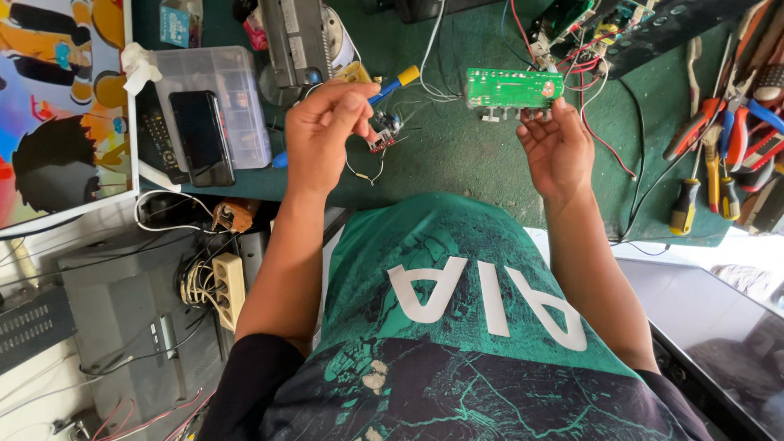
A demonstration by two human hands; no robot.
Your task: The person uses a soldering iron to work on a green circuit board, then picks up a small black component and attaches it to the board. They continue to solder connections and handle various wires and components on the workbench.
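My left hand (327, 131) is closed around a thin tool with a blue and yellow handle (396, 83), held just above the green work mat (457, 159). A small circuit board with loose wires (384, 131) lies right beside that hand. My right hand (557, 149) holds up a long green circuit board (513, 88) by its lower edge, fingers under its right end. Red and black wires (600, 122) run from the board area to the far parts.
A black phone (200, 135) lies on a clear plastic organiser box (233, 90) at left. Pliers and screwdrivers (727, 143) are piled at the right. More boards and wiring (580, 28) sit at the back. A beige power strip (222, 287) hangs below the bench.
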